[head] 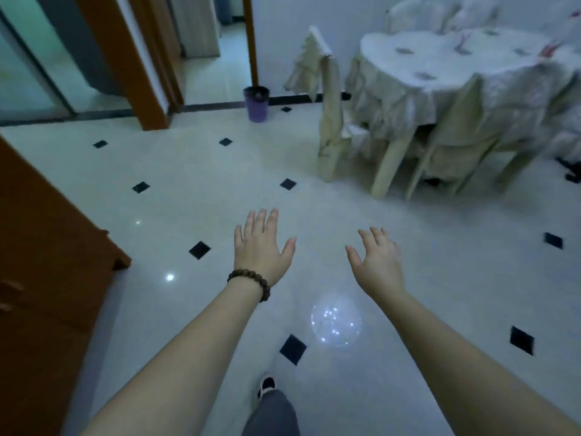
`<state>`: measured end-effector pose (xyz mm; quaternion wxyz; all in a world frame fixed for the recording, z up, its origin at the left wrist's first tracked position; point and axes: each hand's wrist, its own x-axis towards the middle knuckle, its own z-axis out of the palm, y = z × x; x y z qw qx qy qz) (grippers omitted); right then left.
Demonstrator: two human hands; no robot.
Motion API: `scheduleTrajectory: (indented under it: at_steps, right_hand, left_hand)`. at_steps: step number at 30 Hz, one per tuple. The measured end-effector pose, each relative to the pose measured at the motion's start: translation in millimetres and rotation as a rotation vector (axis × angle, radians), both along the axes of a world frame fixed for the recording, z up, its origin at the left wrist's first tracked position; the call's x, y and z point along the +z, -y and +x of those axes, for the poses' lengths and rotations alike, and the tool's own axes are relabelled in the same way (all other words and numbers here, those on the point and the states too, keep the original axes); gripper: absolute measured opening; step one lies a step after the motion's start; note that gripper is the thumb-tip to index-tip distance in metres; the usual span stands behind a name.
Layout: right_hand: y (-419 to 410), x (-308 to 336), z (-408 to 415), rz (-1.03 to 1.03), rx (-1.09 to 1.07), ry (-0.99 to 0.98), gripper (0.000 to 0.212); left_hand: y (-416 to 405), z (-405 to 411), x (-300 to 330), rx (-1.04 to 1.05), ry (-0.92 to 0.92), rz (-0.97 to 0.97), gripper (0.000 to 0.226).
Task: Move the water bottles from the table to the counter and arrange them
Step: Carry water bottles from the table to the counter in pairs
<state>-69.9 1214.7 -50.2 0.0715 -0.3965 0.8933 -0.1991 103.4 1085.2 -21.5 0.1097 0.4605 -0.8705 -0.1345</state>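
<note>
Both my arms reach forward over the tiled floor. My left hand (261,247), with a dark bead bracelet at the wrist, has its fingers spread and holds nothing. My right hand (377,259) is likewise spread and holds nothing. The table (440,58) stands at the upper right under a pale floral cloth, well ahead of both hands. I see no water bottle on the visible part of its top; the far right of the table is blurred. No counter is in view.
A cloth-covered chair (327,99) stands at the table's left side, with more chair legs (390,162) under the table. A purple bin (256,103) sits by the wall beside a doorway. A brown wooden cabinet (47,247) juts in at the left. My foot (266,387) is on the floor.
</note>
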Motion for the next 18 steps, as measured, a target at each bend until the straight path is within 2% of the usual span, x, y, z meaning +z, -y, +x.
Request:
scheduleTrajectory:
  at_steps: [8, 18]
  right_hand:
    - [-27.4, -7.7, -116.1, 0.007, -0.277, -0.005, 0.052]
    - [50.9, 2.5, -293.0, 0.017, -0.448, -0.007, 0.052]
  left_hand:
    - [13.8, -155.4, -13.9, -0.251, 0.004, -0.012, 0.068]
    - [117.1, -351.9, -10.5, -0.414, 0.029, -0.020, 0.070]
